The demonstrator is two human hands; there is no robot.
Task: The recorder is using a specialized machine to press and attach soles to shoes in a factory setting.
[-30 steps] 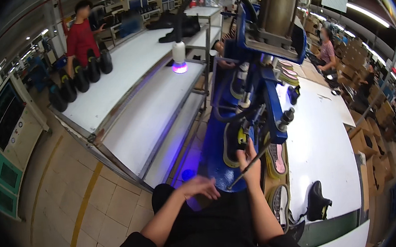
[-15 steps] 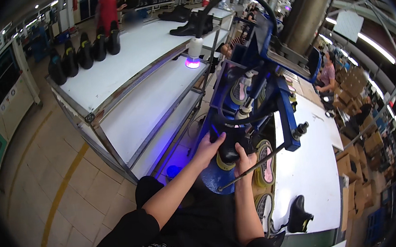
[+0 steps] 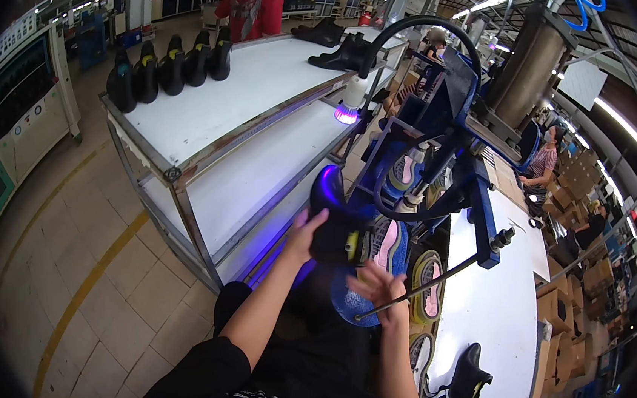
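Note:
My left hand [image 3: 305,238] is closed on a black ankle boot [image 3: 328,217] with a yellow-green patch, lifted and tilted under a lamp [image 3: 348,107] that glows purple. The boot's far end catches the violet light. Apart from the boot, my right hand [image 3: 377,285] has its fingers spread and holds nothing; it is slightly blurred. Below it lies a blue rounded base plate [image 3: 346,303], partly hidden. Just beyond my right fingers is a shoe sole [image 3: 387,242] with a pink inside. Another sole [image 3: 427,284] with a yellow-green rim lies to the right.
A blue press arm [image 3: 483,219] with a thin rod [image 3: 417,287] reaches across near my right wrist. On the left stands a white-topped rack [image 3: 176,132] carrying several black boots [image 3: 171,68]. One black boot [image 3: 469,374] sits on the white table [image 3: 486,298]. Other people are farther off.
The boot has been raised off the base area toward the lamp in my left hand. My right hand has let go of it and opened. The whole view has shifted.

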